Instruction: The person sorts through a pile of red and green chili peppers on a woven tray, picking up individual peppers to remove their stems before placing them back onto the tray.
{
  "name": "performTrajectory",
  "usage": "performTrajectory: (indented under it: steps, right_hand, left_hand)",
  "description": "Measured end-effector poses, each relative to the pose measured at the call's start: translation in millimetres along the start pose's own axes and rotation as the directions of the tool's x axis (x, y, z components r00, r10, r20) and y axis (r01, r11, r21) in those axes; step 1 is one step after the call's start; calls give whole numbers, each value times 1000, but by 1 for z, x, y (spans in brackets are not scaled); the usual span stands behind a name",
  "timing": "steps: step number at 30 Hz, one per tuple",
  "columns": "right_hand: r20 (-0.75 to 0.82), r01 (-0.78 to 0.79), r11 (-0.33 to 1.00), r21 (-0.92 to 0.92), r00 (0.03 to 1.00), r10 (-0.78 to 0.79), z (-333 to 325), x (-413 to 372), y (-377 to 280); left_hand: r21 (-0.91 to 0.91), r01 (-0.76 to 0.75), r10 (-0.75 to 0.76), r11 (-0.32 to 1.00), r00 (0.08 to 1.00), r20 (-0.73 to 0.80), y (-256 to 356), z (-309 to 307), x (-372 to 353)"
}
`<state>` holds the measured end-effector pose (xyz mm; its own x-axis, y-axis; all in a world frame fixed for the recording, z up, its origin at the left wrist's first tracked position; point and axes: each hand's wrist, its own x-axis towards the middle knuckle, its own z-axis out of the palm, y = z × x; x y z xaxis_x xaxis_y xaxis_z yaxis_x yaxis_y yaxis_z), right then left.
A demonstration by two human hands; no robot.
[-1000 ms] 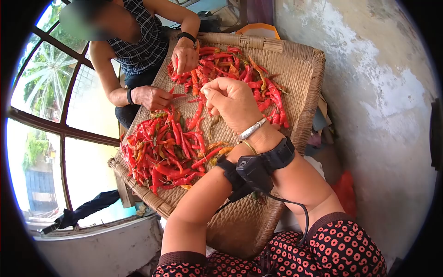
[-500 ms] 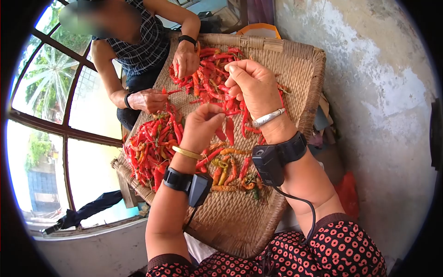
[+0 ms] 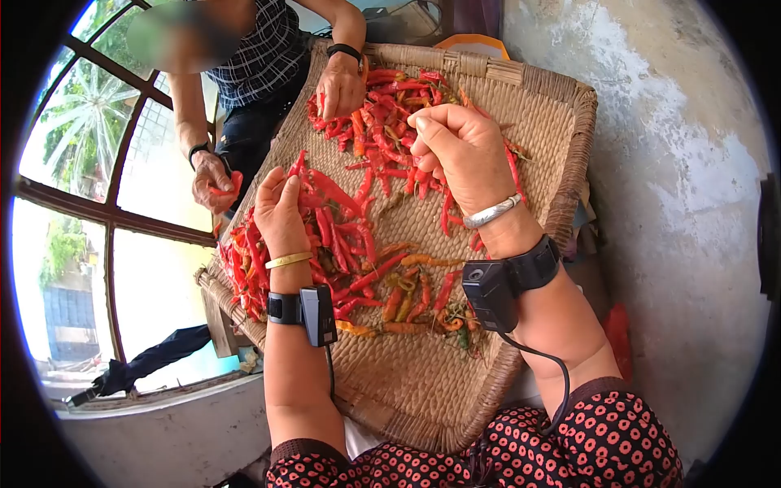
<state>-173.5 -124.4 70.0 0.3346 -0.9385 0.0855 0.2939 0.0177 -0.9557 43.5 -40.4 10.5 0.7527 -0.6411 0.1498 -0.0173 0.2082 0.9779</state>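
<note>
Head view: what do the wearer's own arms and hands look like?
The left hand, ungloved, has a gold-coloured bangle; the right hand, also ungloved, a silver-coloured bracelet. Each forearm wears a black strap with a boxy black device and a dark cable. The sleeves are black with coral rings, ending in dark cuffs.

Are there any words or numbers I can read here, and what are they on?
None: no readable words, brands, numbers or signs.
Black box on the left wrist: no readable print.
Black box on the right wrist: any print is too small to read.
Red peppers and woven tray: no lettering visible.
</note>
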Motion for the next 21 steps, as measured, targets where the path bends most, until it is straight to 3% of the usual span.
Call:
performTrajectory:
  steps: [3, 5, 11, 15, 17, 19, 21]
  right_hand:
    - [27, 9, 999, -35, 1000, -8, 4, 0, 5]
    - [37, 13, 999, -44, 999, -12, 6, -2, 8]
    - [66, 36, 996, -85, 997, -30, 9, -3, 11]
    - [67, 37, 993, -113, 997, -30, 7, -1, 15]
    - [70, 41, 993, -109, 997, -33, 8, -1, 15]
    - [60, 80, 989, -124, 996, -73, 8, -1, 13]
    - [53, 82, 990, -112, 996, -76, 5, 0, 11]
  left_hand:
    - [22, -20, 21, 1000, 999, -32, 4, -7, 2]
    - [24, 37, -38, 999, 997, 65, 3, -11, 2]
    - [-159, 15, -8, 987, 999, 44, 6, -7, 5]
    - [25, 102, -102, 994, 995, -5, -3, -16, 10]
    - [133, 66, -79, 989, 993, 93, -6, -17, 9]
    - [131, 73, -86, 989, 991, 98, -10, -11, 6]
    - [374, -345, 326, 861, 938, 117, -18, -5, 6]
